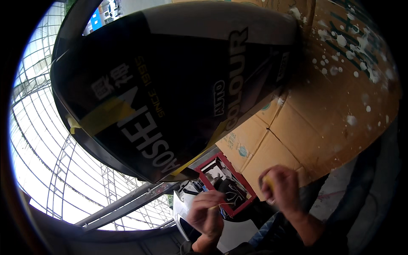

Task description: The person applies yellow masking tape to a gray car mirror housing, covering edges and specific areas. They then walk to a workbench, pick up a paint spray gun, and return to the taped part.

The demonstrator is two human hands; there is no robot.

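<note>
My right hand is closed around a roll of yellow masking tape, low and right of centre. To its left, my left hand is pinched on the end of a thin yellow tape strip. The strip's run toward the roll is hard to make out. Above both hands, and apart from them, spreads a large curved panel wrapped in dark printed sheeting. Yellow tape crosses its left part, and more yellow tape lines its lower edge.
Brown cardboard, spotted with white paint, lies behind and right of the panel. A red rectangular frame stands behind my hands, with a white car at its left. Metal roof framing shows at the left.
</note>
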